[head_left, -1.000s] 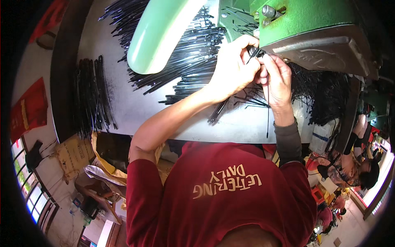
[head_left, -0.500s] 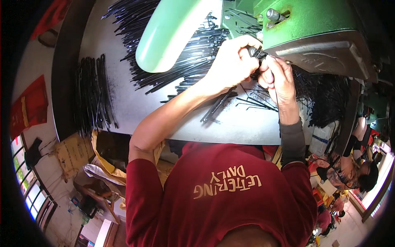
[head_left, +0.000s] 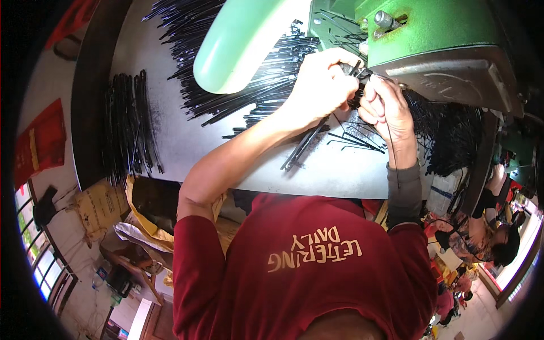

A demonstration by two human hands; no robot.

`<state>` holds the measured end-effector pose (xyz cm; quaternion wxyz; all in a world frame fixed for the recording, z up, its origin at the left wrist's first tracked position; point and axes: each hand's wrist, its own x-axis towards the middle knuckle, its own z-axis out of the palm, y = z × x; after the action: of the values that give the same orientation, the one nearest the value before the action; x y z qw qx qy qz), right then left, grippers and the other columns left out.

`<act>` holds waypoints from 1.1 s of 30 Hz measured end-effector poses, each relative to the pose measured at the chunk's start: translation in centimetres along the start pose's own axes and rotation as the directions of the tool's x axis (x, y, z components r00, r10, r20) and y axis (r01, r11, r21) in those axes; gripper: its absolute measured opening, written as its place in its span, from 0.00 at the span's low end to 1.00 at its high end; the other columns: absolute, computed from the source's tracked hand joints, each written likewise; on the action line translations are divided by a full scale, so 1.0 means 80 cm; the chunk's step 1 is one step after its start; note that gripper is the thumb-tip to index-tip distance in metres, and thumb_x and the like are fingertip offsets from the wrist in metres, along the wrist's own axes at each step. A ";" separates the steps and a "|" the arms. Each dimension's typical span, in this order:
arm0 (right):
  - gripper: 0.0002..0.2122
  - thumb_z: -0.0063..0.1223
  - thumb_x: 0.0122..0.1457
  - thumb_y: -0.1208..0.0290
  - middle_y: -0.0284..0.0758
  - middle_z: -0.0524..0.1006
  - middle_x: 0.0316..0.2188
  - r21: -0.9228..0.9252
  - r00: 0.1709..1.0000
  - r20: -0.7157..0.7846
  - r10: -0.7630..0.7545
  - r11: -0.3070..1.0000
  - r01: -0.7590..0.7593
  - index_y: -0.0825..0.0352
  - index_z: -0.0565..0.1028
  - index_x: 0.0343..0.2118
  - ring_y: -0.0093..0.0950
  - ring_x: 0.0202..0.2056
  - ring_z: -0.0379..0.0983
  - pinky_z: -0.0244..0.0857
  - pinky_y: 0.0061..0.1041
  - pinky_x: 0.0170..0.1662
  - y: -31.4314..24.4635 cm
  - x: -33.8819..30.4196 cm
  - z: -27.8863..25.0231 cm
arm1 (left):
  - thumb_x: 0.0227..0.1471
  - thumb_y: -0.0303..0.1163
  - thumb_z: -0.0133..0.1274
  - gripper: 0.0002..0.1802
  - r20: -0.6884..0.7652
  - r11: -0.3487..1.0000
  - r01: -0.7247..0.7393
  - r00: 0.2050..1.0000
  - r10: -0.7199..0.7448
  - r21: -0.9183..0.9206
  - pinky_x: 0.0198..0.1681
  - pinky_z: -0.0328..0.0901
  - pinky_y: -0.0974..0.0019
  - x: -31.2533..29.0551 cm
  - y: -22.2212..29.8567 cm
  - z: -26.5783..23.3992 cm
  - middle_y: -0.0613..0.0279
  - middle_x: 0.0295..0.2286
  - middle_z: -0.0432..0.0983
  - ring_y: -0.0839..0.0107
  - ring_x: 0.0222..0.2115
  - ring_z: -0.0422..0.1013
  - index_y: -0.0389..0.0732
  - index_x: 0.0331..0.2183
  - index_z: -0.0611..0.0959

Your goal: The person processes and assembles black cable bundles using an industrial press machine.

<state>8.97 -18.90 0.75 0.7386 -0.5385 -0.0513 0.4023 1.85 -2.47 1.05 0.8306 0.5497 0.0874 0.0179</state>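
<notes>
Both my hands meet just below the green machine [head_left: 436, 34], at its near left corner. My left hand [head_left: 326, 82] is closed, thumb and fingers pinching a small dark metal part [head_left: 357, 70]. My right hand [head_left: 388, 107] is also closed, gripping a thin black wire rod [head_left: 395, 156] whose tail runs back over my wrist. Its upper end meets the dark part, but the exact contact is hidden by my fingers. Under my left wrist a few flat black metal strips [head_left: 303, 148] slant toward me; I cannot tell whether they are held or lying there.
A large pile of black metal strips [head_left: 192, 62] covers the table [head_left: 170, 136] under a pale green lamp [head_left: 232, 51]. Another strip bundle [head_left: 127, 122] lies at left. Bent wire rods [head_left: 354, 140] lie near my right hand, with a tangled heap [head_left: 453, 133] beyond. Another person [head_left: 481, 232] is at far right.
The whole view has shifted slightly. My right hand has turned a little, and the wire rod's tail has swung to the right over my wrist. My left hand keeps its pinch.
</notes>
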 end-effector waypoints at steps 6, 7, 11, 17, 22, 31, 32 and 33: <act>0.18 0.39 0.63 0.63 0.38 0.74 0.17 -0.280 0.990 0.052 0.128 0.954 -0.108 0.74 0.72 0.26 0.24 0.18 0.72 0.67 0.18 0.22 0.038 -0.041 0.026 | 0.43 0.20 0.53 0.06 -0.010 0.998 0.001 1.000 -0.002 -0.063 0.20 0.62 0.75 0.001 -0.007 0.006 0.63 0.16 0.72 0.77 0.17 0.68 0.34 0.27 0.73; 0.18 0.39 0.63 0.63 0.41 0.75 0.18 -0.269 0.980 0.086 0.177 0.952 -0.149 0.75 0.72 0.27 0.26 0.19 0.73 0.68 0.19 0.23 0.045 -0.047 0.028 | 0.43 0.18 0.54 0.07 -0.035 0.999 -0.014 0.999 0.013 -0.040 0.20 0.62 0.75 0.001 -0.008 0.008 0.63 0.16 0.72 0.77 0.17 0.68 0.35 0.28 0.73; 0.19 0.39 0.63 0.63 0.41 0.75 0.17 -0.244 0.975 0.129 0.179 0.959 -0.144 0.76 0.72 0.26 0.27 0.17 0.73 0.68 0.20 0.21 0.043 -0.048 0.033 | 0.43 0.17 0.54 0.09 -0.065 0.997 -0.038 0.997 0.034 -0.064 0.21 0.62 0.75 0.002 -0.009 0.013 0.63 0.17 0.72 0.77 0.18 0.69 0.35 0.29 0.73; 0.18 0.37 0.62 0.65 0.40 0.74 0.15 -0.222 0.983 0.119 0.141 0.968 -0.112 0.76 0.72 0.26 0.26 0.16 0.72 0.67 0.20 0.20 0.038 -0.051 0.042 | 0.43 0.16 0.54 0.09 -0.117 0.993 0.030 0.992 -0.042 -0.111 0.21 0.63 0.75 0.000 -0.003 0.018 0.65 0.18 0.72 0.77 0.19 0.70 0.37 0.26 0.72; 0.19 0.38 0.63 0.62 0.40 0.73 0.15 -0.132 0.986 0.106 0.127 0.985 -0.112 0.76 0.71 0.26 0.26 0.16 0.71 0.67 0.20 0.21 0.023 -0.044 0.044 | 0.42 0.16 0.55 0.09 -0.109 0.988 -0.018 0.994 0.001 -0.156 0.22 0.64 0.75 0.009 0.004 0.017 0.64 0.19 0.72 0.76 0.20 0.71 0.35 0.28 0.73; 0.19 0.38 0.63 0.61 0.39 0.73 0.16 -0.120 0.989 0.078 0.124 0.986 -0.114 0.75 0.71 0.27 0.27 0.15 0.71 0.67 0.21 0.21 0.031 -0.041 0.037 | 0.43 0.17 0.56 0.09 -0.138 0.996 -0.027 0.990 0.014 -0.090 0.21 0.65 0.75 0.015 -0.009 0.017 0.60 0.19 0.74 0.75 0.20 0.71 0.33 0.29 0.74; 0.19 0.38 0.64 0.61 0.39 0.73 0.15 -0.093 0.987 0.085 0.137 0.987 -0.129 0.74 0.71 0.26 0.27 0.15 0.71 0.67 0.21 0.20 0.030 -0.042 0.038 | 0.42 0.18 0.56 0.08 -0.142 0.997 -0.074 0.987 0.075 0.011 0.21 0.64 0.75 0.019 -0.015 0.014 0.60 0.19 0.74 0.75 0.20 0.71 0.33 0.29 0.74; 0.19 0.38 0.64 0.61 0.39 0.73 0.15 -0.091 0.986 0.085 0.142 0.987 -0.135 0.74 0.71 0.26 0.27 0.15 0.71 0.67 0.21 0.20 0.030 -0.041 0.038 | 0.42 0.18 0.56 0.08 -0.139 0.987 -0.119 0.981 0.134 0.111 0.21 0.64 0.75 0.021 -0.022 0.012 0.60 0.19 0.73 0.76 0.20 0.71 0.33 0.28 0.73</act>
<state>3.93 -18.48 1.20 0.6822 -0.5527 -0.0643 0.4744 3.54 -3.82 -0.38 0.7898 0.5933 0.1138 0.1064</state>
